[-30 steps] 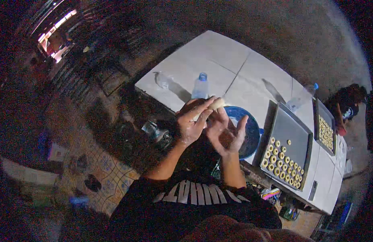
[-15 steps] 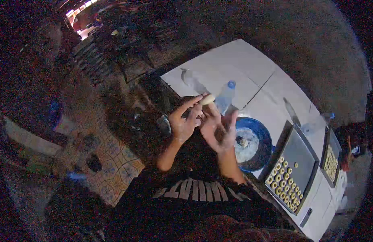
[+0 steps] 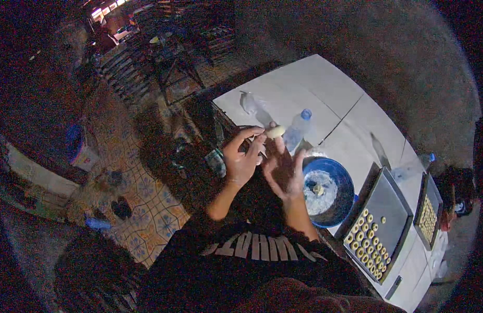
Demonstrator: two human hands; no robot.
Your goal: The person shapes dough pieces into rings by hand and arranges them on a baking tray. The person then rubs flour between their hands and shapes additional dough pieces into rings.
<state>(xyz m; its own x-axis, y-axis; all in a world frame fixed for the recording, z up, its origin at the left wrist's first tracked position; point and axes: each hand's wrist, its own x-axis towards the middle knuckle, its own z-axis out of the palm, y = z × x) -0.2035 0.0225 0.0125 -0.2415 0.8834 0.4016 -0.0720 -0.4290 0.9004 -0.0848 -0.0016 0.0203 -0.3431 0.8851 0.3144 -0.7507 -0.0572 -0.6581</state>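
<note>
A pale dough ring (image 3: 275, 132) sits around an upraised finger of my right hand (image 3: 284, 172), whose other fingers and thumb are spread. My left hand (image 3: 242, 161) is bent in from the left, with its thumb and index fingertips pinched at the ring's left edge. Whitish dust coats both hands. Just right of my right hand stands a round blue basin (image 3: 351, 182) holding white powder (image 3: 321, 201) and a small lump of dough (image 3: 318, 190). Part of the basin's left rim is hidden by my hand.
A dark tray (image 3: 390, 201) with rows of dough rings (image 3: 364, 240) lies right of the basin, another filled tray (image 3: 428, 208) beyond. Clear bottles (image 3: 298, 130) (image 3: 408, 168) and a clear plastic bag (image 3: 248, 103) rest on the white table (image 3: 299, 78).
The dough piece has turned and shows as a ring around my right finger. Both hands stay close together. The whole view has shifted slightly.
</note>
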